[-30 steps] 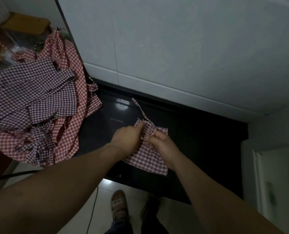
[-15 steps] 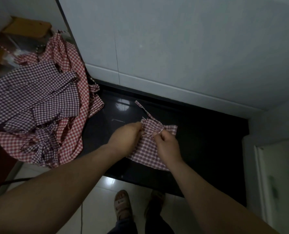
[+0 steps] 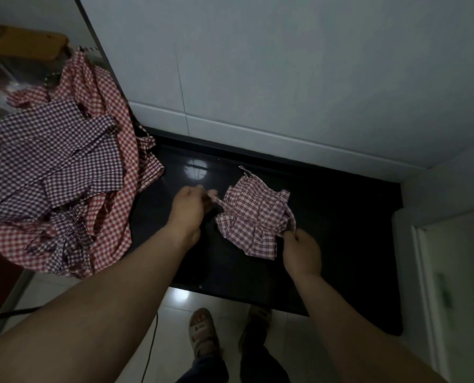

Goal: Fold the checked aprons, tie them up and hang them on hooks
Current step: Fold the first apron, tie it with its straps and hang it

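A small folded pink checked apron (image 3: 253, 219) lies bunched on the black glossy counter (image 3: 340, 230). My left hand (image 3: 187, 208) pinches one apron strap at the bundle's left side. My right hand (image 3: 302, 251) pinches the other strap at the bundle's lower right. The two straps run taut round the bundle. A loose strap end (image 3: 245, 171) sticks out at the bundle's far edge.
A heap of unfolded red and purple checked aprons (image 3: 64, 172) covers the counter's left end. A white tiled wall (image 3: 285, 78) rises behind. A cardboard box (image 3: 28, 42) sits at far left. My sandalled feet (image 3: 202, 333) stand on pale floor tiles, beside a black cable (image 3: 150, 352).
My hands, close together over the bundle before, have moved apart, left hand leftward and right hand down-right, drawing the straps out. The bundle has shifted right.
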`<action>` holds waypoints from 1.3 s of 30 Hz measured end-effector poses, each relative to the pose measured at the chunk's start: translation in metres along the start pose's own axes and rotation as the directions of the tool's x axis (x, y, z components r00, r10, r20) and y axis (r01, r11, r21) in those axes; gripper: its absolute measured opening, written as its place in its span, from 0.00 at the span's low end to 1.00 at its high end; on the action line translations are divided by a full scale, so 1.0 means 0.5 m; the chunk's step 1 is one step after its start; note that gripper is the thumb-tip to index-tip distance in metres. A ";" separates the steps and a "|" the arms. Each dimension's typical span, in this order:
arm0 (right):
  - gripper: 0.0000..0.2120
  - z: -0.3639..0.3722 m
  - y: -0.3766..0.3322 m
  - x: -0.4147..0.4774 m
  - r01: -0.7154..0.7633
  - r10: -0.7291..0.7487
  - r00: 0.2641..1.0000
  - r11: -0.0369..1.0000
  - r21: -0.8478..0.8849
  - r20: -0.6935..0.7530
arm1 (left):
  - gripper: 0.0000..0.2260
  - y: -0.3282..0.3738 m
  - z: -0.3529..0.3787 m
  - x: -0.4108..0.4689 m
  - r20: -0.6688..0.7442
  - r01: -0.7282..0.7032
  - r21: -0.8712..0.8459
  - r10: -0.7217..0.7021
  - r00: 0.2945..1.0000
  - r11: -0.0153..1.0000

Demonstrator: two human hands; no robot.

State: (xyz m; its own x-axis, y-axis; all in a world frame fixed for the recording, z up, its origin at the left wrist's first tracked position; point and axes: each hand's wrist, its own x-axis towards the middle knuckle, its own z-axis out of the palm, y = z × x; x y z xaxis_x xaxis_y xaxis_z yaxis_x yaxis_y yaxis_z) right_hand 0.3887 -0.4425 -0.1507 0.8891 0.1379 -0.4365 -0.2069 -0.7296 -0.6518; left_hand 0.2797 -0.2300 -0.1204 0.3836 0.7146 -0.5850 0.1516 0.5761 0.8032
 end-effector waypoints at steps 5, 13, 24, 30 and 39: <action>0.15 -0.019 -0.008 0.018 -0.070 0.069 0.997 0.996 0.062 0.032 | 0.11 0.019 0.045 -0.001 0.135 0.122 -0.168 -0.100 0.986 0.978; 0.14 -0.069 -0.060 0.043 0.229 -0.221 0.973 0.951 -0.205 0.065 | 0.11 0.044 0.033 0.008 0.483 -0.560 0.621 0.295 0.824 0.549; 0.11 -0.029 -0.220 -0.002 0.605 -0.591 0.742 0.794 0.062 0.317 | 0.07 0.020 0.078 -0.003 0.720 -0.683 0.636 0.044 0.693 0.359; 0.03 -0.003 -0.138 0.007 0.403 -0.375 0.752 0.912 0.072 0.542 | 0.11 0.009 0.068 0.007 0.661 -0.590 0.583 0.095 0.744 0.559; 0.07 0.026 -0.145 0.017 0.402 -0.387 0.835 0.915 0.048 0.390 | 0.10 -0.010 0.048 0.012 0.749 -0.774 0.601 0.199 0.632 0.199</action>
State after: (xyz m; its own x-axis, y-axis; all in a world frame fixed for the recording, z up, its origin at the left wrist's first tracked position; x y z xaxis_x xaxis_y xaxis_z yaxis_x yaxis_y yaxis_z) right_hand 0.4059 -0.3797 -0.1155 0.6636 0.6590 -0.3540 0.1480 -0.5795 -0.8014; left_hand 0.3029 -0.2383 -0.1254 0.9548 0.2695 -0.1257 0.2807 -0.6772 0.6802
